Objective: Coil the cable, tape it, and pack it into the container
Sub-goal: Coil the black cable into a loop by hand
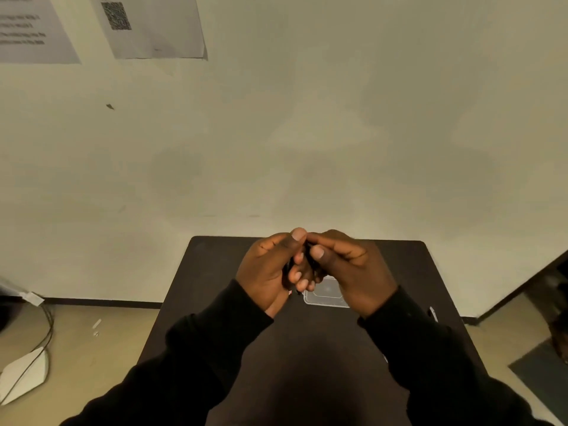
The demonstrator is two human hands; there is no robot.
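Observation:
My left hand (267, 269) and my right hand (347, 265) are raised together above the dark table (215, 296), fingers closed around a black cable (308, 252). Only thin dark slivers of the cable show between the fingers and under the left palm; whether it is coiled or taped is hidden. A clear plastic container (325, 295) lies flat on the table just below the hands, partly covered by my right hand.
A small white object (433, 313) lies near the table's right edge. The wall stands directly behind the table, with two paper sheets (147, 26) on it. On the floor at left are cables (46, 327) and a white sheet (24, 375).

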